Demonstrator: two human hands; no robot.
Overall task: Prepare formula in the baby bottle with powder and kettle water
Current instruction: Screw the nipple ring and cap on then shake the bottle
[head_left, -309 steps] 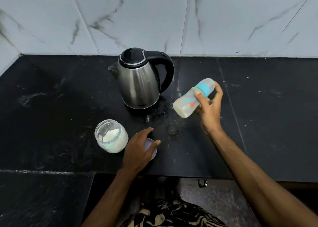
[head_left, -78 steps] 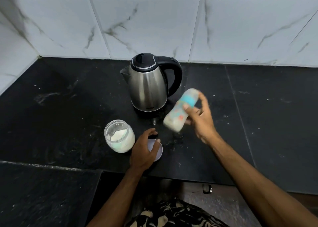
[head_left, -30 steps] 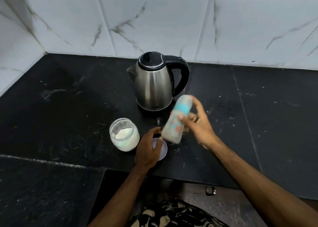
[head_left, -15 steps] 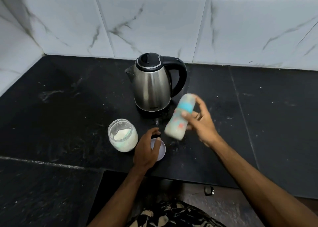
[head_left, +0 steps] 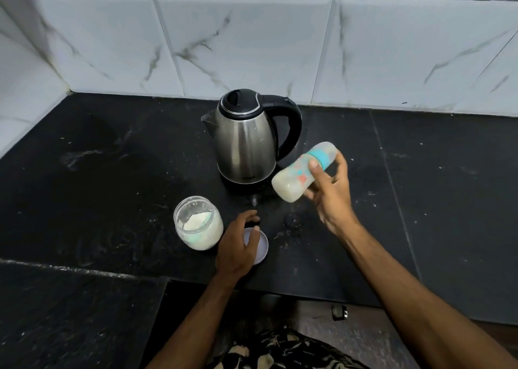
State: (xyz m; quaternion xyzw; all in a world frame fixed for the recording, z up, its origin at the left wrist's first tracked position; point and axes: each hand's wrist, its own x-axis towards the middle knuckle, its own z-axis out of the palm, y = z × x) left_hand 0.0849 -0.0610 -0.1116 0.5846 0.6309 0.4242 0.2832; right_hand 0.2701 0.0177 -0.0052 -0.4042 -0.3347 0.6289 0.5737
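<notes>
Here right hand (head_left: 330, 197) fingers grip tilted baby bottle (head_left: 304, 172); left hand (head_left: 238, 247) fingers rest relaxed on lid (head_left: 260, 249).

I see a black stone counter (head_left: 98, 172) flecked with pale specks running back to a wall of white marble-veined tiles (head_left: 252, 46), and near the bottom edge a patterned dark and cream cloth (head_left: 280, 352)

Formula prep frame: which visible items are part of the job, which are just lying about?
In the job:
baby bottle, held tilted by right hand
kettle
powder jar, open
jar lid under left hand

Lying about:
small metal fitting below the counter edge
</notes>
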